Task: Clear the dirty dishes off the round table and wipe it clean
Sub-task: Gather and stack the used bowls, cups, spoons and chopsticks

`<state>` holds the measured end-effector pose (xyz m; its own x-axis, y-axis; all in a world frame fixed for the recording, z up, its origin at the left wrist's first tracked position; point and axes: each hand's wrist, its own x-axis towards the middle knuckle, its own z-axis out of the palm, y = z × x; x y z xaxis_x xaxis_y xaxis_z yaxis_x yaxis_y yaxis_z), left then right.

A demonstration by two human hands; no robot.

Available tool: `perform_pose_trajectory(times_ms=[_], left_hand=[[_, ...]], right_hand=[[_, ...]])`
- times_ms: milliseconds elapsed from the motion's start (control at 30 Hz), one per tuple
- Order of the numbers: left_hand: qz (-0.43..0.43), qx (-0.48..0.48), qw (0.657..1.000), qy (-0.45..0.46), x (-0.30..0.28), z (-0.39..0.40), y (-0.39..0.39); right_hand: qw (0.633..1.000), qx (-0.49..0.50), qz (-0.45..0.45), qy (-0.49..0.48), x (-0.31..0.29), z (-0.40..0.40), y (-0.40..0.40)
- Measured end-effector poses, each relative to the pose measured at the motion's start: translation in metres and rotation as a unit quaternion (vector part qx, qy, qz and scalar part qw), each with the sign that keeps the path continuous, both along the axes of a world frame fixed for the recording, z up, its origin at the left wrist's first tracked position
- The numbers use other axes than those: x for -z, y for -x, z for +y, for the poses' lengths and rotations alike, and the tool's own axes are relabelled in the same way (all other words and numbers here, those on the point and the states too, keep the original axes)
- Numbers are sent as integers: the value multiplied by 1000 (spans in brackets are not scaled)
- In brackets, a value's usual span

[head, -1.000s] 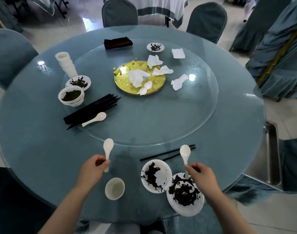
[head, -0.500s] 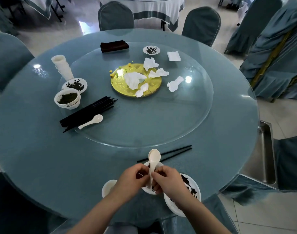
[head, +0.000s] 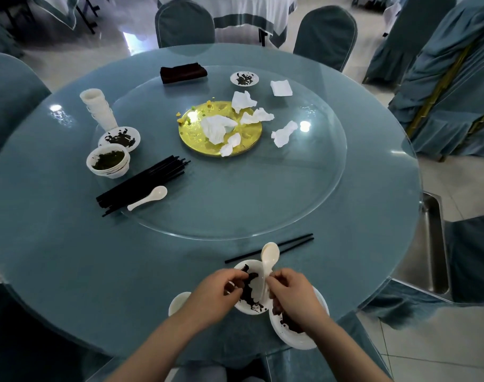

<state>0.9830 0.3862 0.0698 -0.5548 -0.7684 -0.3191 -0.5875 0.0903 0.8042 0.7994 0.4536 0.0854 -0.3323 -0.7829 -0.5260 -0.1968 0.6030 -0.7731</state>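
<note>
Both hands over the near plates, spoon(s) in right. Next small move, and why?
Probably set the white spoon, pinched by the right hand, beside the lone spoon by the bundled chopsticks; the left hand then takes the smeared plate.

Dim, cool light; bright glare spots on the round table; wide-angle bending at the edges beyond it.

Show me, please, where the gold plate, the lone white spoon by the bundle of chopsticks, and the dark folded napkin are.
gold plate (head: 192, 133): head view, on its bare left part.
lone white spoon (head: 158, 193): head view, on its bowl.
dark folded napkin (head: 183, 72): head view, on the middle of the cloth.
</note>
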Motion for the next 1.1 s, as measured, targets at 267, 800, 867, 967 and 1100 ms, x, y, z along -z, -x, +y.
perform_pose_trajectory(times_ms=[267,800,867,967,1100], left_hand=[[-221,70,962,145,15,-19,-45],[-267,47,960,64,28,-12,-68],[-254,25,964,75,28,-16,-68],[-245,1,963,110,28,-24,-67],[-216,-11,970,107,30,-33,-69]], right_hand=[[958,-35,268,-98,46,-9,98],[928,-87,357,-59,65,-35,106],[912,-153,380,-20,67,-53,93],[876,-272,397,10,68,-85,68],[842,-320,433,-13,70,-106,42]])
